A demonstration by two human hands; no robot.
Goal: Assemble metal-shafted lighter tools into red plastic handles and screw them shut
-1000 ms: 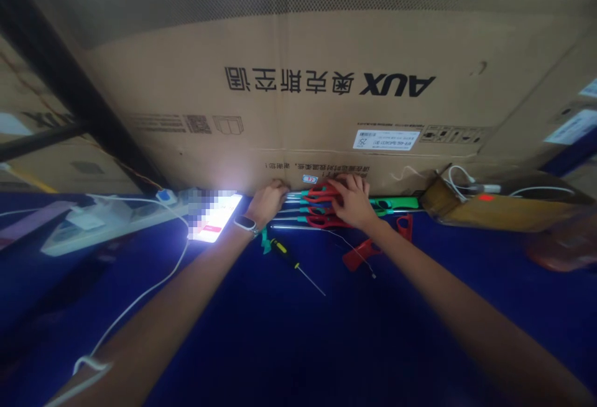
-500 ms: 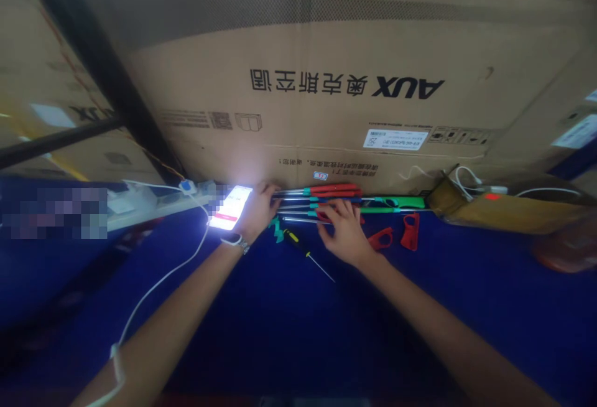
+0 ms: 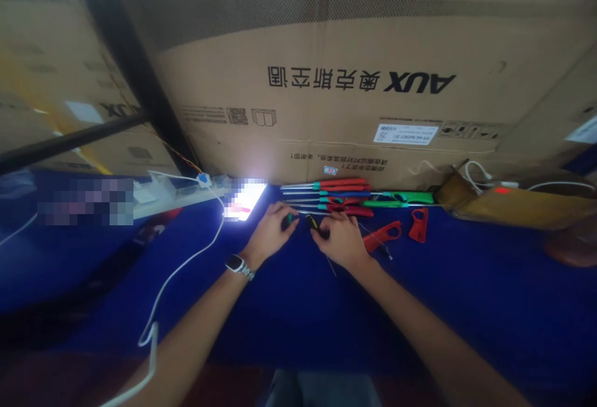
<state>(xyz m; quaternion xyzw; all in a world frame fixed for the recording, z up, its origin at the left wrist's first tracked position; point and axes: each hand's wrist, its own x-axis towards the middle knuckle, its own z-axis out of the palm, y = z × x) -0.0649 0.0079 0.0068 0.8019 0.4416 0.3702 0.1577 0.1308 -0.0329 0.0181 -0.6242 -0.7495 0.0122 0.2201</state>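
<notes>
Both forearms reach forward, the hands low and close together. The left hand [image 3: 272, 234] has a narrow grip on a small teal piece [image 3: 290, 220]; the right hand [image 3: 344, 242] is curled round the screwdriver [image 3: 311, 222] – handle in its fingers, shaft pointing back toward the person. The worktop [image 3: 280, 320] is blue, and a big carton [image 3: 326, 40] walls off its far side. Between hands and carton lie rods [image 3: 347, 195] with red and blue handles – loose red parts [image 3: 383, 237] to the right, a lit phone [image 3: 247, 198] to the left. A white cable [image 3: 154, 351] crosses the left forearm.
</notes>
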